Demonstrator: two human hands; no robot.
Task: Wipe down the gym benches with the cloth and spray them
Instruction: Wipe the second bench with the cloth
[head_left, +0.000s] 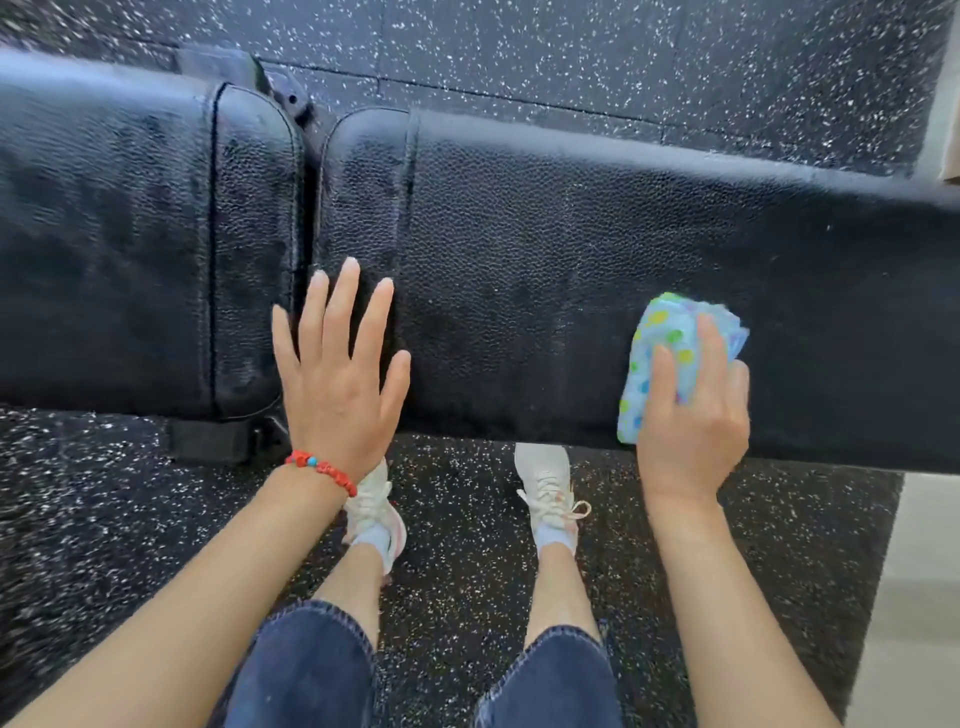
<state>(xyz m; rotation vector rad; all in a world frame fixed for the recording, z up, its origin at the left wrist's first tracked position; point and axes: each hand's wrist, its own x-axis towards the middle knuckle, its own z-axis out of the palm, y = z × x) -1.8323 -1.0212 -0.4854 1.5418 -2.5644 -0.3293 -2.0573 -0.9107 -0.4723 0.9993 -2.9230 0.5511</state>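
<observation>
Head view, left hand (337, 384) flat on bench (545, 249), right hand (691, 415) gripping cloth (660, 343)

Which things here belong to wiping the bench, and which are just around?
For the job: black padded bench; dotted blue cloth in the right hand; left hand flat on the pad.
Just around: speckled rubber floor; red bracelet; white sneakers.

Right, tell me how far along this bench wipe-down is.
Done: the left pad shines with wet-looking streaks, so it has probably been wiped. In hand: the right hand presses the dotted cloth onto the long pad, while the left hand rests open near the gap. Left: the pad's far right end; no spray bottle is in view.
</observation>
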